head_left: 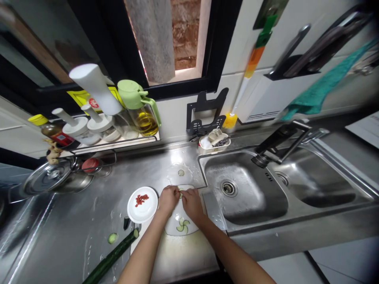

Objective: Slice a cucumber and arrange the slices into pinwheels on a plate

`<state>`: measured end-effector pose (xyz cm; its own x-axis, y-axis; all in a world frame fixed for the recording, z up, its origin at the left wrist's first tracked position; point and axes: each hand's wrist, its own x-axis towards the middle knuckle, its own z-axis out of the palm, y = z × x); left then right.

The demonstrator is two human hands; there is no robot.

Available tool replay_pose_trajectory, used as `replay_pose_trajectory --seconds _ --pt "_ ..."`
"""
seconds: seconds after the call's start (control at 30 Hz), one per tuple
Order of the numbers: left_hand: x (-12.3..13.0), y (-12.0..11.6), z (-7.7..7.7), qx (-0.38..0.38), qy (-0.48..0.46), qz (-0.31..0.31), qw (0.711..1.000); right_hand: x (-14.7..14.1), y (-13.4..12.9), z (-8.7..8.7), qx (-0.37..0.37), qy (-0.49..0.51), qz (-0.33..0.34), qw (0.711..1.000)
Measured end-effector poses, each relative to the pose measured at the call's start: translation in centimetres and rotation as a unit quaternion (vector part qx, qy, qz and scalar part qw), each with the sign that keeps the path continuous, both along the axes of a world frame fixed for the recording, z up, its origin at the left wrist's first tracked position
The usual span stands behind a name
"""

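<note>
Both hands meet over the far end of a white plate [173, 227]. My left hand [168, 198] and my right hand [192, 202] have their fingers closed at the fingertips around thin pale-green cucumber slices [181, 194], largely hidden by the fingers. Nearer me on the same plate, several curved cucumber slices [182, 226] form a pinwheel. Left of my left hand, a small round white dish [134, 209] carries red berries [141, 200]. A cut cucumber [112, 258] lies on the left, by a loose end piece [112, 238].
A broad flat metal blade [213, 209] lies right of the plate, beside the double sink [248, 213]. One round slice [181, 172] rests on the steel counter. Seasoning jars and an oil jug [145, 120] stand on a rack; a lidded pot [71, 181] is at left.
</note>
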<state>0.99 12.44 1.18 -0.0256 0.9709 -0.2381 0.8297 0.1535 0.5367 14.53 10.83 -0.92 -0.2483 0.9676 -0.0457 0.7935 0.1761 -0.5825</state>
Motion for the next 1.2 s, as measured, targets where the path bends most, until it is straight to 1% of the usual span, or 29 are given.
replay_pose_trajectory --seconds 0.17,0.3,0.47,0.73,1.03,1.2 --pt "-0.08 -0.34 -0.37 0.009 -0.025 0.021 0.999 -0.10 0.14 -0.02 -0.003 -0.014 0.006 1.000" --pt "0.00 -0.36 -0.29 0.003 -0.034 0.033 0.999 -0.18 0.24 0.18 -0.011 -0.026 0.008 1.000" --pt "0.12 -0.24 -0.08 0.002 -0.029 0.028 0.999 -0.30 0.19 0.54 -0.014 -0.043 0.008 0.999" --pt "0.09 0.00 -0.35 -0.021 -0.014 0.035 0.999 -0.51 0.05 0.70 -0.009 -0.042 0.004 0.999" --pt "-0.02 -0.33 -0.01 0.005 -0.031 0.037 0.999 -0.50 0.15 0.40 -0.005 -0.038 0.005 0.999" --pt "-0.39 -0.65 -0.07 0.021 -0.049 0.040 0.998 -0.35 0.13 0.31 -0.001 -0.037 0.006 0.999"
